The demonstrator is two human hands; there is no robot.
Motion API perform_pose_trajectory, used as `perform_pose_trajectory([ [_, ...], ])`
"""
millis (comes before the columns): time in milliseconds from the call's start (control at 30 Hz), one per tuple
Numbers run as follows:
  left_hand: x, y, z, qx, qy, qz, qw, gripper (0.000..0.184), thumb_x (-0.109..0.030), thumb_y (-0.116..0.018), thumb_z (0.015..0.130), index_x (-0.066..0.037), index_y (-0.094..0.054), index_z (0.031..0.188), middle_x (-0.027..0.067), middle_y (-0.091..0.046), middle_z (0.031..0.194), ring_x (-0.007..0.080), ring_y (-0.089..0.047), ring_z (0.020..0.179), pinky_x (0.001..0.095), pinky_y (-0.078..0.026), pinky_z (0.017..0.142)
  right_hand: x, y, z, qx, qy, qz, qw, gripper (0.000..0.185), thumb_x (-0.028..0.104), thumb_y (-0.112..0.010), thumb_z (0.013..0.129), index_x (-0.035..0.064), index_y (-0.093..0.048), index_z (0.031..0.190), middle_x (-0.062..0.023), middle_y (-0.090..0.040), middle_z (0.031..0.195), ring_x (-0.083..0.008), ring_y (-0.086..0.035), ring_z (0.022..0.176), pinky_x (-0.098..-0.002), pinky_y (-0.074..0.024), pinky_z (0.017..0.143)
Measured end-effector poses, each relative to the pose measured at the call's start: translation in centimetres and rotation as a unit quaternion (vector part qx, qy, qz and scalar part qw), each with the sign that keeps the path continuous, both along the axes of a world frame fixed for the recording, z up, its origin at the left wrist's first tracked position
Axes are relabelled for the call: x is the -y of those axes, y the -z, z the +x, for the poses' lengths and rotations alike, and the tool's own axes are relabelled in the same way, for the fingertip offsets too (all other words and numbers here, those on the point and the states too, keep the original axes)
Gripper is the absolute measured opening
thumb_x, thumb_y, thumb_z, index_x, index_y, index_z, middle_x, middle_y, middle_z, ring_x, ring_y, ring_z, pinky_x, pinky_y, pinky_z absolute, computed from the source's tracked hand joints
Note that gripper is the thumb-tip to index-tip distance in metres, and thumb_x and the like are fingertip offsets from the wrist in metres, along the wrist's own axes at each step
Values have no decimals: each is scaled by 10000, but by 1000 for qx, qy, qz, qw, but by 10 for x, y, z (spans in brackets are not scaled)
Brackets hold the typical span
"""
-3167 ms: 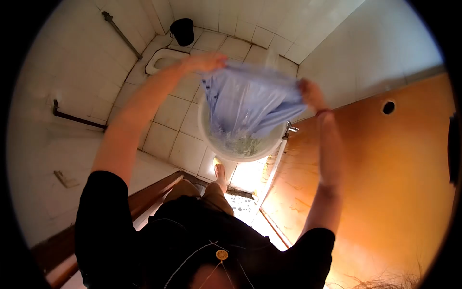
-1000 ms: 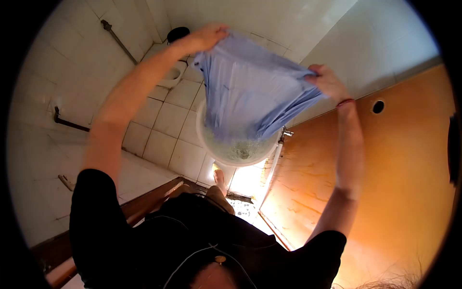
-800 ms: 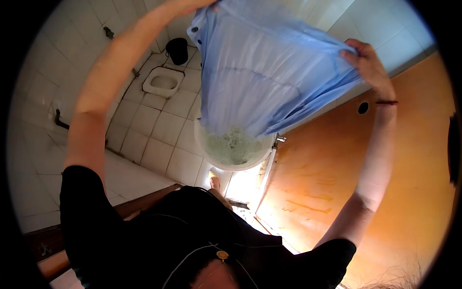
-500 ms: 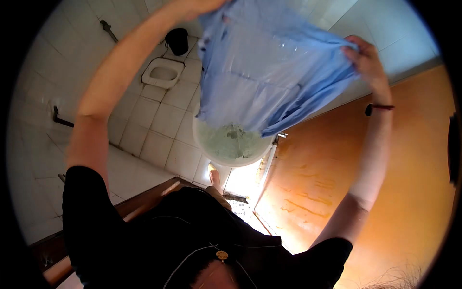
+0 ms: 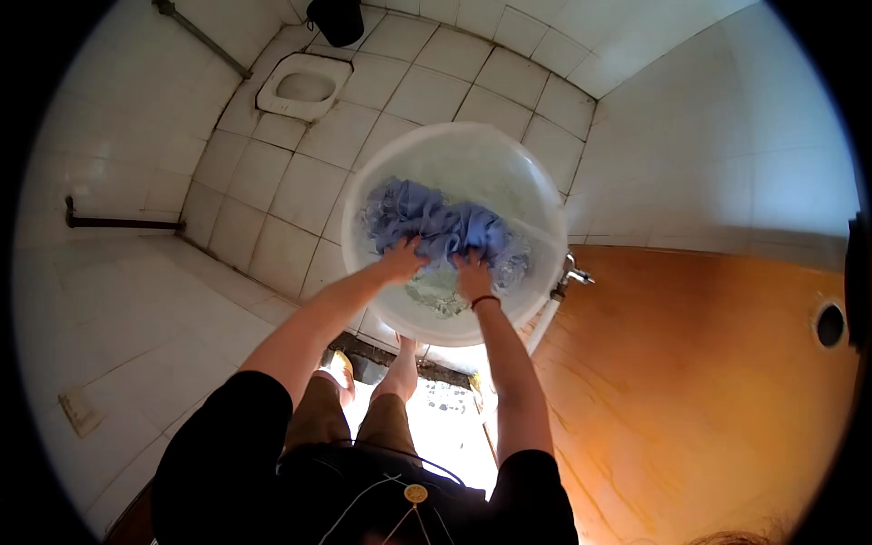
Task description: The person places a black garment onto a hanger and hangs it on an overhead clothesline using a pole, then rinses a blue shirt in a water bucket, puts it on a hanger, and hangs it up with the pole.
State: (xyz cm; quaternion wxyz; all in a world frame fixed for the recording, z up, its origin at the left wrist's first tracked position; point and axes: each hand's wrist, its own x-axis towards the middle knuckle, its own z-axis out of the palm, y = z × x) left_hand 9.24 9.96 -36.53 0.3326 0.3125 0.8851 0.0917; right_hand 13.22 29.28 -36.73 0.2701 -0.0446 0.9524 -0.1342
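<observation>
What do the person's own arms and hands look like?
Both sleeves are short and black. The left hand is ungloved and shows no wristband. The right hand is also ungloved, with a thin dark reddish band around its wrist.

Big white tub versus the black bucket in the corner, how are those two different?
The white tub is pale; the black bucket is dark. The white tub is much wider than the black bucket. The white tub shows water and a blue cloth inside; the black bucket's inside isn't visible. Both are containers standing on the tiled floor.
</observation>
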Motion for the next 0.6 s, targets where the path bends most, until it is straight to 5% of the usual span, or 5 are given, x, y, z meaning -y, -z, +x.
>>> perform_pose_trajectory([
  [167, 7, 56, 19, -53, 85, -73, 992, 436, -111, -456, 767, -94, -425, 1201, 161, -267, 1315, 361, -362, 1140, 452, -349, 897, 10, 94, 29, -57, 5, 49, 997, 354, 213, -393, 813, 109, -471, 1142, -230, -358, 1241, -387, -361, 1135, -600, -307, 840],
  [400, 18, 46, 12, 119, 25, -202, 972, 359, -91, -476, 736, -53, -530, 1088, 122, -496, 1127, 265, -465, 1062, 404, -380, 850, 8, 91, 28, -119, -29, -42, 992, 470, 202, -421, 785, 26, -381, 1219, -215, -340, 1268, -357, -326, 1175, -467, -263, 961],
  [467, 37, 65, -16, -40, 405, -15, 913, 227, -133, -509, 728, -52, -607, 916, 95, -608, 791, 242, -595, 718, 382, -453, 594, -22, 65, 17, -45, -154, -49, 986, 297, 173, -460, 735, 15, -497, 983, -191, -467, 1042, -339, -442, 974, -427, -351, 833],
  [533, 47, -44, -44, 153, -26, 137, 978, 157, -126, -504, 742, -36, -573, 851, 97, -577, 690, 257, -569, 614, 366, -439, 532, -60, -1, -12, 26, -280, -65, 958, 163, 139, -517, 656, 19, -614, 711, -151, -590, 778, -324, -559, 722, -407, -444, 644],
  [600, 53, -119, -73, 226, -198, 207, 931, 110, -134, -486, 765, -48, -525, 822, 91, -546, 645, 259, -541, 592, 361, -435, 545, -93, -108, -39, -161, -231, 1, 960, 107, 155, -526, 614, 60, -575, 609, -135, -554, 680, -285, -539, 643, -355, -439, 570],
])
